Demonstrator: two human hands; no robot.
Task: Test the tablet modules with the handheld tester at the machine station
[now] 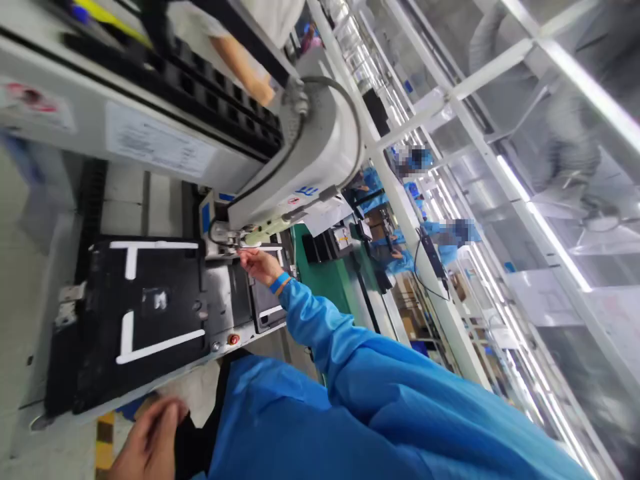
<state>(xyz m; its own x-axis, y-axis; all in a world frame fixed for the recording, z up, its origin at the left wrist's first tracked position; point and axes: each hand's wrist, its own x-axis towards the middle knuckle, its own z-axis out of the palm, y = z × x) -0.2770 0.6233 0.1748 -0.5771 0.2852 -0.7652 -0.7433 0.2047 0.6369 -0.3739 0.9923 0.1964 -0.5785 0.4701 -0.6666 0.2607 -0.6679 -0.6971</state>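
Up ahead, my right hand (260, 263) reaches under the white machine arm (305, 170), fingers (245, 253) pinched at its small nozzle head (223, 243); what they hold I cannot tell. Left hand (150, 440) rests loosely curled near the black fixture tray (150, 307).

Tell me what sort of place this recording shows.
Most likely a factory assembly line. A white benchtop machine stands over a black fixture plate, a green conveyor runs past, and other workers in blue smocks sit further along. The right hand reaches under the machine's head.
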